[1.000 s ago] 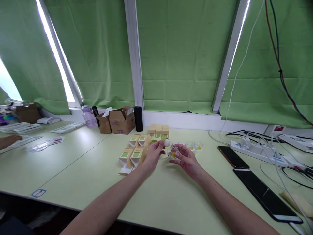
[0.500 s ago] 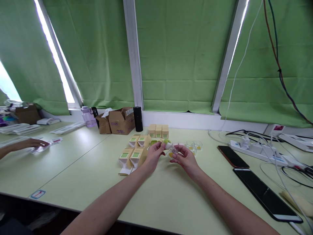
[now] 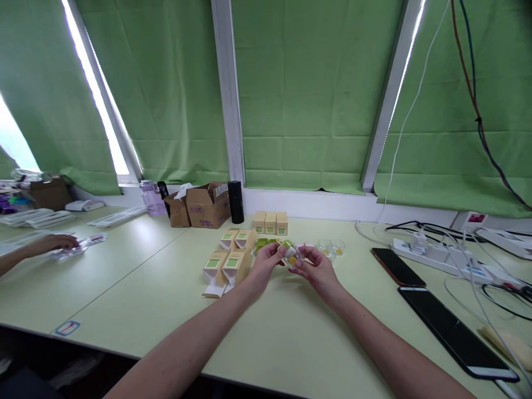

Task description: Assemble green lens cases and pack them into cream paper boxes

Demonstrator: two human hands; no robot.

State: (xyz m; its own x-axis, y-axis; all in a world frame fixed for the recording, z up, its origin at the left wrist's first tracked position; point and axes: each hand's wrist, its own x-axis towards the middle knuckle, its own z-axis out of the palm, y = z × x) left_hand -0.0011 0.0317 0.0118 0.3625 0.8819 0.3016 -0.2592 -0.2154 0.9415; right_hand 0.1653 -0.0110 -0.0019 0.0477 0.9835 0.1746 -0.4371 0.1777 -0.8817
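Both hands meet over the table at the middle. Between the fingertips of my left hand (image 3: 265, 267) is a small white piece with a green top (image 3: 287, 244). My right hand (image 3: 318, 272) grips a small clear plastic cup (image 3: 293, 260) with a yellow round mark. The white piece sits at least partly in the cup's mouth, both tilted. Just behind my left hand are small green pieces (image 3: 262, 243). More clear cups (image 3: 337, 247) with yellow marks stand behind my right hand. Several cream cartons (image 3: 233, 264) with open flaps lie left of my left hand.
Three cream boxes (image 3: 270, 224) stand at the back. Cardboard boxes (image 3: 208, 206), a black cylinder (image 3: 235, 202) and a purple bottle (image 3: 152, 198) are further left. Two phones (image 3: 457, 332) and a power strip (image 3: 440, 256) with cables lie right. Another person's hand (image 3: 58, 243) handles clear packaging at far left.
The white piece with the green top and the clear cup have come together; the piece now sits in the cup's mouth. The other person's hand has shifted slightly left.
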